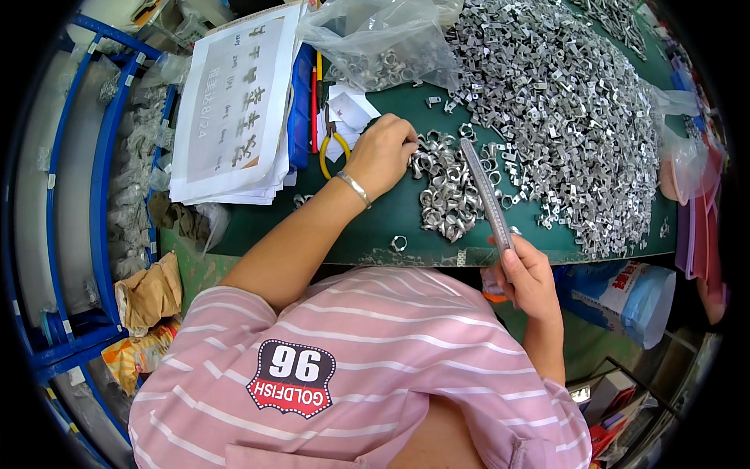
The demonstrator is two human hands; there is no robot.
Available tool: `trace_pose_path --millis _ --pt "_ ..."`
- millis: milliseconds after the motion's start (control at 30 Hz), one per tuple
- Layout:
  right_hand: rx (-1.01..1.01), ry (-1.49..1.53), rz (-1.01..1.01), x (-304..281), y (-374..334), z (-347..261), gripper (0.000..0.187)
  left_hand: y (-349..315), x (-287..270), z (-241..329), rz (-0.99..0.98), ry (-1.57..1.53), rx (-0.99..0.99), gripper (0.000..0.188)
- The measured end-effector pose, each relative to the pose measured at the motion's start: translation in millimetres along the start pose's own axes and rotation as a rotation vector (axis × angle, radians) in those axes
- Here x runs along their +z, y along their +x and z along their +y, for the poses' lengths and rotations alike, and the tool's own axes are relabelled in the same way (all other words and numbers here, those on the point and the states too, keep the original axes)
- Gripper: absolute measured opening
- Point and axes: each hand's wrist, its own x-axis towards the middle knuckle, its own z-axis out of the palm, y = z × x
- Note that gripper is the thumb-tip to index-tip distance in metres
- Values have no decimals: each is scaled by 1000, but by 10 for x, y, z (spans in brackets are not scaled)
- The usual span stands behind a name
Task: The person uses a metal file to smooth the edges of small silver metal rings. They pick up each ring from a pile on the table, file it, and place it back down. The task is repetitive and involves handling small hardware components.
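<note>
My right hand [527,273] grips the lower end of a straight metal ruler [486,191] near the table's front edge. The ruler points away from me, its far end over a small pile of silvery ring-shaped metal parts [449,199]. At the left edge of this pile is my left hand [381,155], fingers curled and closed. Its fingertips are partly hidden, so what they pinch cannot be made out. One loose metal ring [399,243] lies nearer to me on the green tabletop [355,234].
A large heap of small metal clips [562,117] covers the table's right side. Left of my hand lie yellow-handled pliers [333,152], a red pencil [315,109] and stacked paper sheets [226,109]. A clear plastic bag [383,35] sits behind. Blue shelving [98,195] stands left.
</note>
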Motion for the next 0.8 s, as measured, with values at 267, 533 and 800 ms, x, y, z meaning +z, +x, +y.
trace_pose_path --millis 267,533,800 --pt "-9 -46 -10 48 51 132 38 -236 -216 85 -101 -1037 -508 5" --pt "26 -36 -25 106 72 93 33 -306 -316 304 5 -1082 -171 27" --pt "32 -146 -45 150 50 65 29 -353 -338 281 -46 -1374 -407 30"
